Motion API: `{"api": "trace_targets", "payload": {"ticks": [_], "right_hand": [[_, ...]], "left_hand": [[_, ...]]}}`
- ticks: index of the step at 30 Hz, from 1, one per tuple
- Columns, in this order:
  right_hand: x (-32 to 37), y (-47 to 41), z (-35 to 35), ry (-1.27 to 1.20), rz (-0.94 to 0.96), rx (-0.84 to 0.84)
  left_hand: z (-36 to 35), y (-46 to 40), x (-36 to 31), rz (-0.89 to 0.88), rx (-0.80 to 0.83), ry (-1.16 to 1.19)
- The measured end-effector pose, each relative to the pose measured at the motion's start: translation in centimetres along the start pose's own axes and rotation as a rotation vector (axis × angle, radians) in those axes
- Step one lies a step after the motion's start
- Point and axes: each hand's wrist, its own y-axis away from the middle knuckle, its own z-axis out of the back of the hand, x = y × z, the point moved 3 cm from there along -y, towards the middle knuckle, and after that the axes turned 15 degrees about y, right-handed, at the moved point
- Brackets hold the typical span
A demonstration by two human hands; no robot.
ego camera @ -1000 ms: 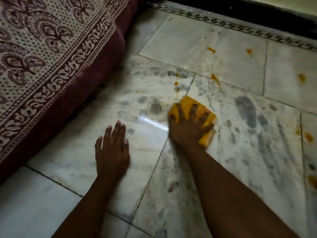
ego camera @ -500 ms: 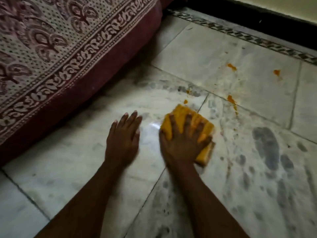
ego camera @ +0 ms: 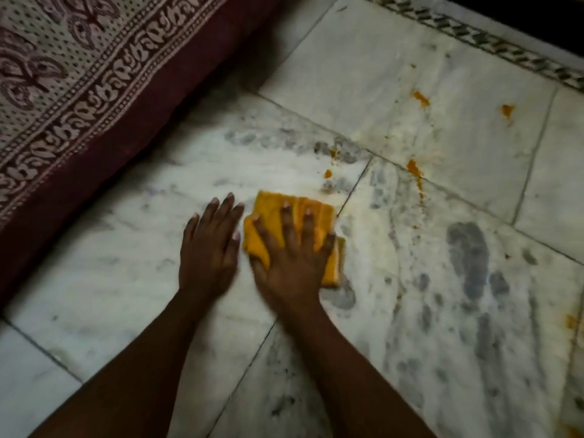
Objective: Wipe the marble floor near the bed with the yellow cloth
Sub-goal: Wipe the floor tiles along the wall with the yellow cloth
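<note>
Hands flat: right hand (ego camera: 292,257) splayed on folded yellow cloth (ego camera: 271,213), left hand (ego camera: 210,245) on veined marble floor (ego camera: 104,279)

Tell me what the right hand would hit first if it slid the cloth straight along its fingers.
The right hand, flat on the yellow cloth, would likely first reach the small orange blob just ahead, on the marble floor.

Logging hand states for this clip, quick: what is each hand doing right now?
Left hand: open, flat on the marble floor, holding nothing.
Right hand: open, fingers spread, pressing the yellow cloth onto the floor.
</note>
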Motion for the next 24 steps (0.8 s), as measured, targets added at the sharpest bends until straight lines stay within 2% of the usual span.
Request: {"api": "trace_targets", "payload": {"ticks": [2, 4, 5, 7, 9, 10, 12, 14, 16, 17, 19, 22, 23, 24], "right_hand": [[-1.9, 5.0, 0.9, 0.032, 0.218, -0.018], [-6.2, 8.4, 1.2, 0.091, 0.261, 0.012], [-8.5, 8.5, 1.1, 0.121, 0.185, 0.017], [-10.6, 5.5, 0.2, 0.158, -0.118, 0.042], [-8.3, 0.0, -0.8, 0.106, -0.422, 0.032], [-6.2, -2.1, -0.9, 0.062, -0.467, 0.035], [-2.4, -3.2, -0.6, 0.034, -0.307, 0.004], [-1.2, 0.4, -0.2, 0.043, 0.011, 0.014], [-3.5, 5.5, 0.8, 0.061, 0.219, 0.015], [-5.6, 7.1, 1.2, 0.073, 0.235, 0.024], [-9.5, 6.5, 0.8, 0.123, 0.085, 0.011], [-9.0, -0.5, -1.1, 0.118, -0.364, 0.019], [-6.9, -2.8, -1.5, 0.068, -0.419, 0.024], [-4.6, -5.1, -1.4, 0.022, -0.398, 0.019]], "left_hand": [[0.2, 0.2, 0.0, -0.002, -0.012, 0.012], [0.2, 0.2, -0.2, 0.004, 0.000, 0.022], [0.2, 0.1, -0.3, 0.004, 0.007, 0.025], [-0.1, 0.2, 0.0, 0.013, 0.002, 0.014], [-0.4, 0.1, 0.2, 0.009, -0.005, 0.000], [-0.4, 0.2, 0.2, 0.002, -0.007, 0.004], [-0.2, 0.0, 0.1, -0.014, -0.019, 0.014], [-0.2, 0.1, 0.1, -0.013, -0.020, 0.017], [-0.1, 0.2, 0.0, -0.005, -0.019, 0.010], [-0.1, 0.2, 0.0, -0.004, -0.018, 0.006], [-0.1, 0.1, 0.1, -0.003, 0.002, -0.002], [-0.7, -0.1, 0.4, 0.001, 0.015, -0.051], [-0.9, 0.2, 0.6, 0.009, 0.021, -0.070], [-0.8, -0.1, 0.5, 0.005, 0.018, -0.095]]}}
